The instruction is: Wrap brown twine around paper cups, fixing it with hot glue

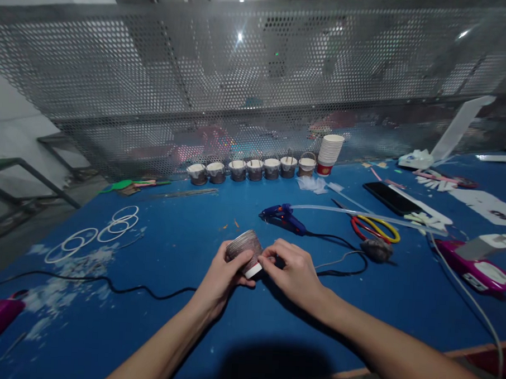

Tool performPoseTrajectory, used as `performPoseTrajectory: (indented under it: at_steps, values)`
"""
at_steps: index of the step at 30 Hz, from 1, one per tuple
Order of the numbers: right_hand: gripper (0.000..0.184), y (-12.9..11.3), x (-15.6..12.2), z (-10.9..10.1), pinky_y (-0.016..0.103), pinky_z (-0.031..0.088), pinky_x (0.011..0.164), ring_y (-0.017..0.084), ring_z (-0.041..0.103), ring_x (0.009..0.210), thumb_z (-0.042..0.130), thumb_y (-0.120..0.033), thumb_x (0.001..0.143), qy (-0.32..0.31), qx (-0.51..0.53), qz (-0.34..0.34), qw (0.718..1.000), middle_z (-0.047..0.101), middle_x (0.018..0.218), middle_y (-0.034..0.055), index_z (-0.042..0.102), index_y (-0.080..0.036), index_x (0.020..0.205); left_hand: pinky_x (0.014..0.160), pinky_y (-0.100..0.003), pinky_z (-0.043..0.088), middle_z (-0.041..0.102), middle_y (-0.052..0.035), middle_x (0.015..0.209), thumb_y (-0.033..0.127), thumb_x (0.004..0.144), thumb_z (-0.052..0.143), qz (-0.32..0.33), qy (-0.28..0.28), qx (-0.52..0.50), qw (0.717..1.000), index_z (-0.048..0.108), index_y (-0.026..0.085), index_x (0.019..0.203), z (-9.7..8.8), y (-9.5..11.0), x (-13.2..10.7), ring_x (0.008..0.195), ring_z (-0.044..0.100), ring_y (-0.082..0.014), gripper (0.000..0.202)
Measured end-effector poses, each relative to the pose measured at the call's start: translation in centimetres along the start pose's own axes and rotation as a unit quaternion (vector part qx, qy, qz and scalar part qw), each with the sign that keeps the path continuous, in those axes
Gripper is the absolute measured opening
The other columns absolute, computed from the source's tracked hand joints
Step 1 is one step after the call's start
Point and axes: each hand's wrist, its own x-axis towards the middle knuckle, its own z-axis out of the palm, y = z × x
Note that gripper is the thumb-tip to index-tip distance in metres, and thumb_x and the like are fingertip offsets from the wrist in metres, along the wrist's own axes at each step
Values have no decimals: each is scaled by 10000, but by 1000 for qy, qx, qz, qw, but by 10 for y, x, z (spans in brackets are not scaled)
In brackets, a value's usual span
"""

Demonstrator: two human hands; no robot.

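The scene is dim, lit from overhead: small ceiling lamps show as bright specks with flare through the perforated metal screen [258, 72], which glints in patches. The blue table [154, 330] takes an even, cool light with a soft dark shadow at its near edge. Wide-angle distortion bends the screen and table edges toward the corners. The far background behind the screen is hazy; the centre is fairly sharp, though grainy.

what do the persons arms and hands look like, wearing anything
Both hands, the left hand and the right hand, are bare: no gloves, rings or watch show. The forearms are bare too, with no sleeves in view up to the picture's lower edge. No markings, bands or cables on them.
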Motion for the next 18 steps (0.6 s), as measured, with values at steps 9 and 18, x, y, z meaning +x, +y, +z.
performPoseTrajectory:
  at_steps: [9, 18]
  values:
    - [112, -2, 0, -3, 244, 418, 633, 136, 580, 629, 642, -164, 846, -9, 6, 22, 1000, 633, 699, -7, 650, -203, 741, 462, -286, 581, 635, -29, 823, 344, 670, 799, 7, -3, -2, 1000, 533, 180, 1017, 0, 2, 1, 655, 626, -159, 467]
    - [107, 0, 1, -6, 248, 430, 635, 141, 591, 637, 626, -170, 848, -12, 16, 31, 999, 648, 719, 1, 651, -203, 750, 461, -295, 579, 633, -33, 847, 334, 663, 802, 6, -5, -5, 1000, 529, 177, 1049, 1, 4, -1, 639, 621, -158, 497]
